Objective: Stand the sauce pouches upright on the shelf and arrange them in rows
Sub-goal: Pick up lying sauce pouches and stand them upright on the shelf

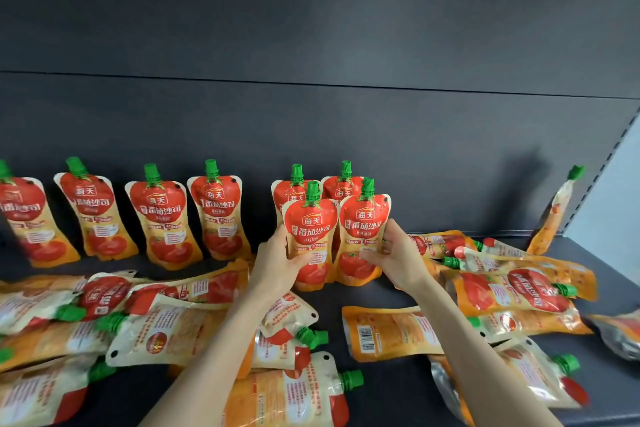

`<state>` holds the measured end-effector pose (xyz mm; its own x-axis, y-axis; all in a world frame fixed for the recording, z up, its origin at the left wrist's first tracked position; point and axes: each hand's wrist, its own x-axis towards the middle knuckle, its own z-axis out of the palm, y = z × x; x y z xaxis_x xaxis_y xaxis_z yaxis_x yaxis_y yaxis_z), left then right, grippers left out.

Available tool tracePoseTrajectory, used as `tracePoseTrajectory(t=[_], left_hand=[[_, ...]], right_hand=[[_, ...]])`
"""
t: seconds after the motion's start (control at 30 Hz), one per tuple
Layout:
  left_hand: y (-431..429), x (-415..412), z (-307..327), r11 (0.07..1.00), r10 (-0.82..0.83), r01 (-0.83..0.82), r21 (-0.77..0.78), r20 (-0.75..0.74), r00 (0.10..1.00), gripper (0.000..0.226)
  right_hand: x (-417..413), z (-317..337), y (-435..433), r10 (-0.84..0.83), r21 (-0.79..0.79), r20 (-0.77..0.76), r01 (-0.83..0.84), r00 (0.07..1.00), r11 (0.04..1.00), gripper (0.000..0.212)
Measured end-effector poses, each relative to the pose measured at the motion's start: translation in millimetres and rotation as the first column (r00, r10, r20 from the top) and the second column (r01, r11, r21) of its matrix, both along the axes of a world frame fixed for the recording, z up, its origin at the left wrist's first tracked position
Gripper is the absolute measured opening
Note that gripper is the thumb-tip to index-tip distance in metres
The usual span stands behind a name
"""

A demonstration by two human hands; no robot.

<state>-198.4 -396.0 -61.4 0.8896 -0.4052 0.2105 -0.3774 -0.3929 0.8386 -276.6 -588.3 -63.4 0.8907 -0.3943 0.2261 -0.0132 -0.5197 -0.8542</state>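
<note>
Red and orange sauce pouches with green caps fill the dark shelf (398, 295). Several stand upright along the back wall, among them one at the left (95, 208). Two more upright pouches (341, 185) stand behind the pair in my hands. My left hand (277, 262) grips the left edge of an upright front pouch (310, 239). My right hand (398, 255) grips the right edge of the upright pouch beside it (363, 236). Both pouches rest on the shelf, side by side and touching.
Many pouches lie flat in piles at front left (166, 329) and at right (512, 291). One pouch (554, 215) leans against the back wall at far right, near the perforated shelf upright (602, 166). Another lies flat under my right forearm (384, 333).
</note>
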Motion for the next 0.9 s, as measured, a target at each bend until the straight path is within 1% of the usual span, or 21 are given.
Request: tracePoseTrajectory(t=[0.13,0.33,0.43,0.57,0.6,0.67,0.77,0.83,0.9], left_hand=[[0.7,0.5,1.6,0.999,-0.012,0.012,0.043,0.001,1.000,0.058],[0.5,0.5,5.3,0.995,-0.013,0.013,0.103,0.000,1.000,0.058],[-0.7,-0.9,5.4,0.994,0.006,-0.004,0.110,-0.012,1.000,0.056],[2.2,-10.0,3.6,0.991,0.078,-0.072,0.112,-0.048,0.996,0.051],[4.4,-14.6,3.2,0.990,0.100,-0.097,0.104,-0.024,0.995,0.050],[9.1,-26.6,2.4,0.982,0.152,-0.160,0.100,0.080,0.985,0.048],[10.6,-40.6,-0.3,0.960,0.248,-0.271,0.066,0.240,0.938,0.043],[6.0,-44.5,-1.4,0.945,0.307,-0.326,0.033,0.265,0.914,0.042],[0.2,-44.9,-3.1,0.936,0.343,-0.353,0.000,0.232,0.910,0.042]], right_hand=[[-3.8,-0.2,3.0,-0.017,-0.034,0.003,0.017,1.000,0.999,0.048],[-5.4,-1.3,7.5,-0.071,-0.059,0.006,0.071,0.997,0.996,0.043],[-6.7,1.8,8.3,-0.063,-0.062,-0.009,0.063,0.998,0.996,0.043],[-10.0,5.8,7.7,-0.046,-0.065,-0.051,0.042,0.998,0.997,0.047],[-12.5,6.3,6.7,-0.051,-0.074,-0.062,0.046,0.997,0.996,0.048],[-21.8,7.1,3.4,-0.081,-0.105,-0.056,0.075,0.995,0.992,0.048],[-41.8,4.9,-10.3,-0.158,-0.136,-0.001,0.157,0.987,0.978,0.037],[-56.0,4.0,-23.6,-0.196,-0.139,0.024,0.197,0.980,0.970,0.025],[-66.7,4.9,-36.7,-0.212,-0.137,0.025,0.214,0.977,0.967,0.019]])
